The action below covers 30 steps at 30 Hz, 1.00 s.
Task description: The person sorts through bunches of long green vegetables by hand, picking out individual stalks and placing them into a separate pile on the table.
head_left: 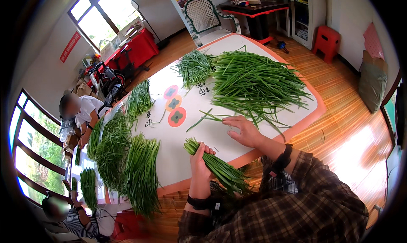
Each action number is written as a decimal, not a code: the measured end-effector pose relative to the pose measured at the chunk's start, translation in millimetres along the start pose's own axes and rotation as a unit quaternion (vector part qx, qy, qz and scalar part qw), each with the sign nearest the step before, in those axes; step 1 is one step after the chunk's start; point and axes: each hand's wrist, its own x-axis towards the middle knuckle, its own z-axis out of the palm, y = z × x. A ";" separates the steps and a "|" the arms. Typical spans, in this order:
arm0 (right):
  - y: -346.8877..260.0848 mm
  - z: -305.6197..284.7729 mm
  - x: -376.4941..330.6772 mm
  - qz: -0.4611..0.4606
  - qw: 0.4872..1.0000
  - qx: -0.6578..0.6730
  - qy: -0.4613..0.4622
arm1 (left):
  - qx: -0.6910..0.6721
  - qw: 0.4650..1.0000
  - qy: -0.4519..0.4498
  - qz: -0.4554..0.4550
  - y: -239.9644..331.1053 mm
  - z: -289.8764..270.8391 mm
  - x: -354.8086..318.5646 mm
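Observation:
My left hand point(201, 160) is closed around a bundle of green garlic chives point(227, 173), near the table's front edge. The pale cut ends stick up past my fingers, and the leaves hang down to the right toward my lap. My right hand point(243, 132) is over the table with fingers stretched out and apart. Its fingertips are beside a few loose chive stalks point(206, 118); whether they touch is hard to tell. Just beyond that hand spreads a large heap of chives point(256, 75).
Smaller chive piles lie at the back point(194, 68) and left point(140, 99), with long bunches point(142, 171) over the left edge. The white table point(174, 162) has an orange rim. Two people work at the left. A chair point(203, 18) and red stool point(327, 43) stand beyond.

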 end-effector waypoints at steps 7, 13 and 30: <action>-18.1 5.2 -14.9 0.064 0.969 0.194 -0.140 | -0.024 0.998 0.059 0.012 -7.6 -2.0 4.0; -10.3 3.4 -11.9 0.150 0.915 0.356 -0.112 | 0.028 0.996 0.078 -0.018 -2.9 -5.9 0.4; -19.5 -0.7 -12.5 0.015 0.955 0.197 -0.222 | 0.026 0.999 0.010 0.040 -8.3 3.2 2.5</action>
